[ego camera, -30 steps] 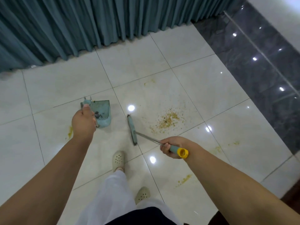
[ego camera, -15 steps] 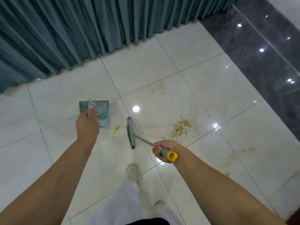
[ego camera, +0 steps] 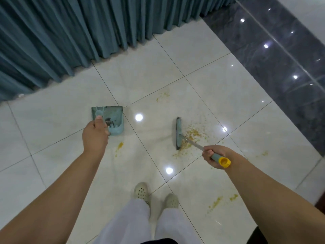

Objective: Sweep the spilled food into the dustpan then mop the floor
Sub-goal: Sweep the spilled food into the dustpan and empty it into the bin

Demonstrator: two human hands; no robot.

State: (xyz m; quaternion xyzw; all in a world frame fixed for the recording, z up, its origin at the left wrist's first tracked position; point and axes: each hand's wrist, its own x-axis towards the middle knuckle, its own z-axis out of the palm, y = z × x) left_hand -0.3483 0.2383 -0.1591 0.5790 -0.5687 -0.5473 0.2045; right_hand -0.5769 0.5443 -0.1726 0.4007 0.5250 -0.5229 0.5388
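My left hand [ego camera: 95,134] grips the upright handle of a teal dustpan [ego camera: 114,118] that stands on the white floor tiles, its mouth facing right. My right hand [ego camera: 213,155] grips the grey, yellow-capped handle of a broom. The teal broom head [ego camera: 179,133] rests on the floor against the left edge of the main pile of yellow-brown spilled food [ego camera: 193,133]. Roughly a tile's width separates the broom head from the dustpan. Smaller smears lie below the dustpan [ego camera: 120,146], farther back [ego camera: 163,95] and near my right forearm [ego camera: 217,201].
A teal curtain [ego camera: 88,32] hangs to the floor along the back. Dark glossy marble [ego camera: 281,59] borders the white tiles on the right. My feet in pale perforated clogs [ego camera: 141,191] stand at the bottom centre.
The broom head has swung right, from beside the dustpan onto the left edge of the main food pile. My left hand still holds the dustpan in place.
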